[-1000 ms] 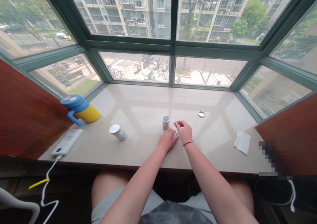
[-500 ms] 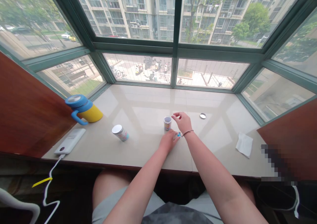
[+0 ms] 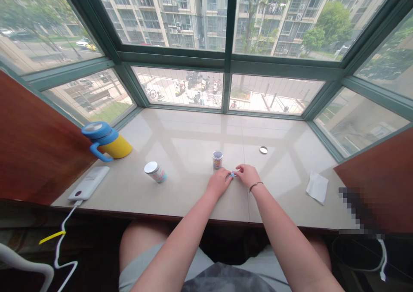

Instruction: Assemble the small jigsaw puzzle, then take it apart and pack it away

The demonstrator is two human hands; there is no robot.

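My left hand (image 3: 220, 182) rests low over the pale tabletop, thumb and fingertips closed about some small blue pieces (image 3: 232, 174). From the other side my right hand (image 3: 248, 175) pinches at the same blue pieces with thumb and forefinger. Their exact kind is too small to make out. Just beyond the left hand, an open printed can (image 3: 217, 160) stands upright. Farther left is a second printed can (image 3: 156, 172) with a white lid on it. A round silver lid (image 3: 263, 150) lies flat beyond my right hand.
A yellow and blue jug (image 3: 111, 142) stands at the left, behind a white power bank (image 3: 88, 183) with a cable. At the right lies a white tissue (image 3: 317, 187), near a blurred dark patch. Green-framed windows (image 3: 226, 59) border the far edge of the tabletop (image 3: 187, 132).
My right hand has come down and back from beside the open can's mouth to the blue pieces at my left fingertips. The left hand has stayed almost in place.
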